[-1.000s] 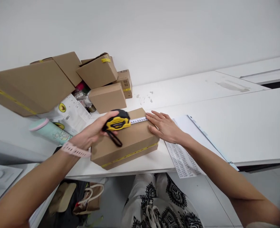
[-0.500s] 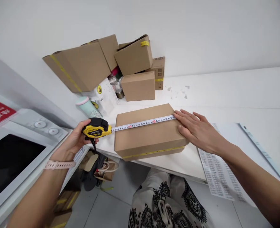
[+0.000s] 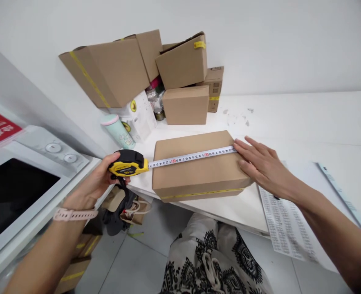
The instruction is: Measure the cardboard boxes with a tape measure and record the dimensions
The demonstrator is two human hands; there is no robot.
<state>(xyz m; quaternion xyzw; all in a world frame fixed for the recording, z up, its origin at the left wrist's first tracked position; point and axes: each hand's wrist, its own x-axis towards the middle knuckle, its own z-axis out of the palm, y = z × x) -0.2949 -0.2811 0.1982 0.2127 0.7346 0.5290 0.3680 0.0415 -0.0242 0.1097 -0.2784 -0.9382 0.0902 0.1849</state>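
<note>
A closed cardboard box (image 3: 195,175) with yellow tape along its lower front lies on the white table near its front edge. My left hand (image 3: 97,179) is closed round a black and yellow tape measure (image 3: 128,163), just off the box's left end. From its case the white blade (image 3: 189,157) runs out across the top of the box to the right edge. My right hand (image 3: 260,167) lies with fingers stretched out over the blade's far end and the box's right edge, the thumb apart. The blade's tip is hidden under those fingers.
Several cardboard boxes (image 3: 184,106) are stacked at the back, beside a mint tumbler (image 3: 119,130). A white microwave (image 3: 42,163) stands at the left. Printed sheets (image 3: 287,224) hang over the table's front edge at the right. Bags (image 3: 137,210) stand on the floor.
The view has shifted slightly, so the box and both hands appear a little farther right. The hands, tape measure and box keep nearly the same arrangement.
</note>
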